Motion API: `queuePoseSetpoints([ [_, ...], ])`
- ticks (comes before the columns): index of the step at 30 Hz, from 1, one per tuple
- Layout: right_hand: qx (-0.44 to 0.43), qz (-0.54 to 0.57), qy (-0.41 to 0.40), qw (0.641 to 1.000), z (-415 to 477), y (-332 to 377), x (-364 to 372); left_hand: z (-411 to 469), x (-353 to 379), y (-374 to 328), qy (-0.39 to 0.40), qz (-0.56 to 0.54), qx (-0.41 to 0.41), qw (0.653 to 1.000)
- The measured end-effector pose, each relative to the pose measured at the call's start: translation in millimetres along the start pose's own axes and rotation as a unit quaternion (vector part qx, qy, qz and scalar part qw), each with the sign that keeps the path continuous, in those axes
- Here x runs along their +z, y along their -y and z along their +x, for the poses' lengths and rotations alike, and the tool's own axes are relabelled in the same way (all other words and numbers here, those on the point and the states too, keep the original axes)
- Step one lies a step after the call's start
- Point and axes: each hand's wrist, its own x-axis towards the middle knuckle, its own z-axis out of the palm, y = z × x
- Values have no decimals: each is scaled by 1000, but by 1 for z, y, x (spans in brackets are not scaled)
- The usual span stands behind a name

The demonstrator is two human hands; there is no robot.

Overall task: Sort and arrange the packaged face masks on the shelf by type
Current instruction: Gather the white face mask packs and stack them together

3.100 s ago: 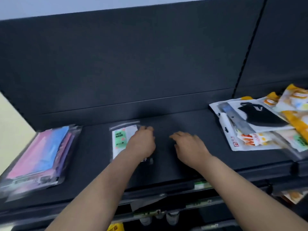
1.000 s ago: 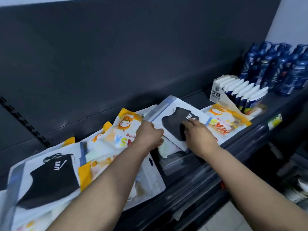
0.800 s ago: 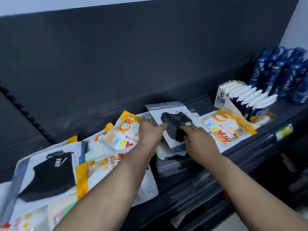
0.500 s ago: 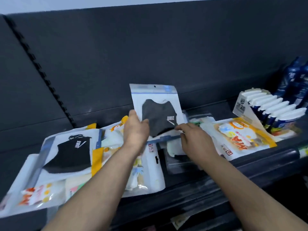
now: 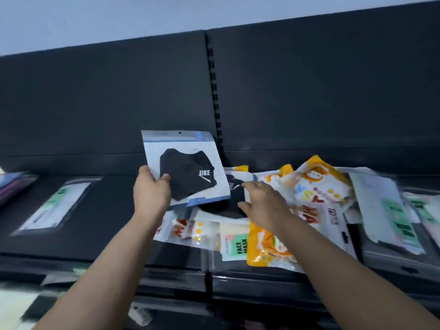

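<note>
My left hand [image 5: 151, 192] pinches the lower left corner of a white packet with a black mask [image 5: 188, 171], held up above the dark shelf [image 5: 114, 210]. My right hand [image 5: 264, 206] reaches with spread fingers onto a second black mask packet [image 5: 232, 186] lying in the mixed pile. Orange and white mask packets [image 5: 312, 186] and a green "FACE MASK" packet [image 5: 235, 244] lie in that pile.
A lone green-label packet [image 5: 56, 206] lies flat on the left part of the shelf. Coloured mask packs [image 5: 12, 184] sit at the far left edge. More pale packets [image 5: 390, 210] lie at the right. A slotted upright [image 5: 214, 91] divides the back panel.
The black mask packet is now lifted clear in my left hand alone. My right hand has let go of it and moved onto another black packet. The view has swung left.
</note>
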Motion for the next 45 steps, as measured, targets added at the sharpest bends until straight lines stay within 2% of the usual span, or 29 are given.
queuePoseSetpoints([
  [4,0,-41,82,996,16,27,15,22,-26,25,-6,17,-9,1000],
  [6,10,-117,56,992,20,41,18,31,-32,35,-2,12,-23,1000],
  [8,36,-147,37,988,27,56,20,41,-37,43,5,6,-31,999],
  [11,53,-115,41,991,43,63,26,57,-46,51,19,18,-31,999],
  [15,124,-47,111,985,59,61,32,82,-67,70,69,54,-50,995],
  [21,193,-64,51,978,76,86,25,118,-95,101,90,189,-27,978],
  [25,241,82,-43,966,78,95,12,140,-102,116,106,234,-27,966],
  [28,259,238,-105,930,68,100,-6,153,-103,132,137,275,-34,951],
  [32,269,457,-91,843,59,122,-6,148,-98,150,205,369,-39,906],
  [34,257,497,-66,826,63,137,8,141,-96,151,174,412,-13,894],
  [36,255,539,-65,801,69,157,27,139,-99,147,97,363,23,926],
  [38,259,580,-104,765,75,181,47,140,-106,138,60,188,-13,980],
  [40,266,598,-135,744,79,206,68,134,-110,122,127,31,-96,987],
  [42,272,616,-136,727,84,225,85,123,-110,115,186,-2,-104,977],
  [43,271,611,-128,732,85,229,91,121,-109,117,183,-13,-95,978],
  [44,262,580,-120,762,85,230,95,121,-111,119,163,-19,-86,983],
  [45,237,499,-107,827,83,227,95,126,-113,123,141,-6,-77,987],
])
